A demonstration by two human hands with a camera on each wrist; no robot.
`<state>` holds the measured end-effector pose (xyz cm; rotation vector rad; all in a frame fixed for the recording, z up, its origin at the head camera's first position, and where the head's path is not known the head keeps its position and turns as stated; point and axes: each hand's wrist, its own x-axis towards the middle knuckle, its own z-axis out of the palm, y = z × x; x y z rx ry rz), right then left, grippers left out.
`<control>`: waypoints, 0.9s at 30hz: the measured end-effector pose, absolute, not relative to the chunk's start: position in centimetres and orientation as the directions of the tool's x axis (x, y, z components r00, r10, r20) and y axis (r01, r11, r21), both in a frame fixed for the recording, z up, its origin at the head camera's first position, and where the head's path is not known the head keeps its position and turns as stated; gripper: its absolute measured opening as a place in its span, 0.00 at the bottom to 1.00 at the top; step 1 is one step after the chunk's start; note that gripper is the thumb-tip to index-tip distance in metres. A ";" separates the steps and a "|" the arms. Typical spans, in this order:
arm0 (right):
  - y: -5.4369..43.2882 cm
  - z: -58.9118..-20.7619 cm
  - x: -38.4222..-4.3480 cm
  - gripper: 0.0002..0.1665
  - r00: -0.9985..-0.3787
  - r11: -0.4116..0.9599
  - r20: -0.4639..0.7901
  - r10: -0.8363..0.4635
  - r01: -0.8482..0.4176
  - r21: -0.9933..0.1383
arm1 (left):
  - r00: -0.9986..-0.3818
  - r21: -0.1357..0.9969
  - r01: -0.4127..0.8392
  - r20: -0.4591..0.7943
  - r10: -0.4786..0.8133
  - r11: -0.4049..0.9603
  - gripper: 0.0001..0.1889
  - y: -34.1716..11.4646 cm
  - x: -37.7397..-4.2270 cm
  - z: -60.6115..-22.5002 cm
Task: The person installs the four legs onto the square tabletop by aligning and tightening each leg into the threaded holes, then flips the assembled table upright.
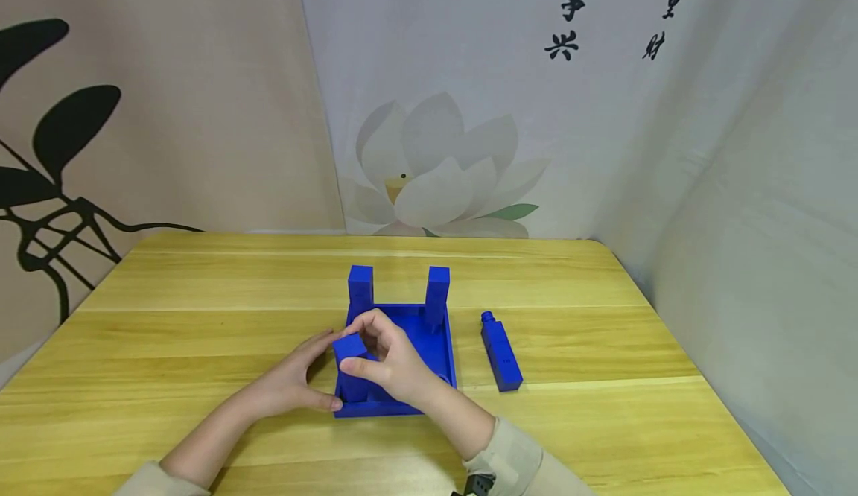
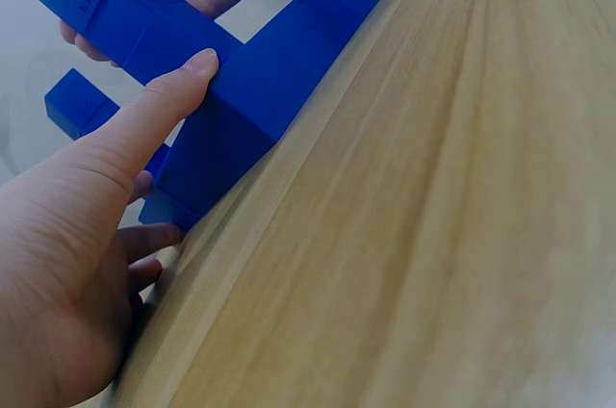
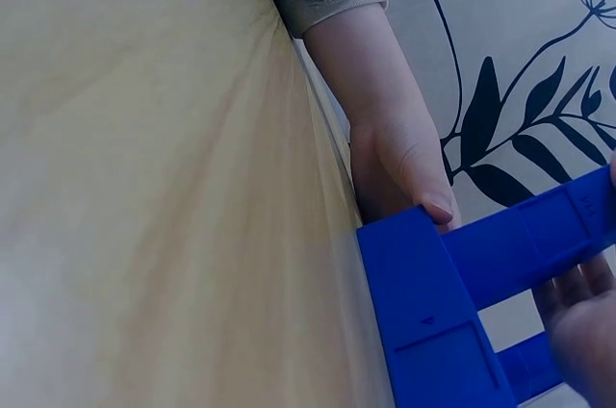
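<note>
Blue post (image 1: 350, 346) upright between right fingers (image 1: 375, 322), at tray (image 1: 382, 409) corner.

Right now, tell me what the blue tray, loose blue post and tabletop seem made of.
Blue tray: probably matte plastic, given its smooth, even colour. Loose blue post: likely matte plastic too, uniformly coloured. Tabletop: wood or wood-look laminate, faintly satin; grain shows.
</note>
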<state>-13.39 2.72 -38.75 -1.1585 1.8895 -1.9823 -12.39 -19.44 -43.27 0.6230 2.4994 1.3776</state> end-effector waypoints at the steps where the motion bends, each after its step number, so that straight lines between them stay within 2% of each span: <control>1: 2.7 -38.8 -13.4 0.22 -0.686 -0.178 0.408 -0.602 -0.383 -0.906 | -0.886 0.843 0.257 0.010 0.464 0.473 0.53 -19.5 -12.4 -43.3; 8: 2.9 -38.9 -13.5 0.30 -0.683 -0.160 0.410 -0.604 -0.400 -0.902 | -0.885 0.845 0.250 0.000 0.466 0.473 0.54 -19.5 -12.4 -43.4; 14: 2.9 -39.0 -13.8 0.36 -0.638 -0.234 0.451 -0.624 -0.399 -0.887 | -0.879 0.837 0.300 0.056 0.474 0.458 0.54 -19.5 -12.5 -43.5; 18: 3.0 -39.2 -13.9 0.32 -0.612 -0.272 0.474 -0.633 -0.398 -0.876 | -0.881 0.831 0.307 0.063 0.470 0.463 0.55 -19.5 -12.5 -43.5; 27: 2.9 -38.8 -13.9 0.23 -0.610 -0.274 0.461 -0.645 -0.378 -0.884 | -0.893 0.839 0.226 -0.023 0.448 0.494 0.57 -19.5 -12.4 -43.0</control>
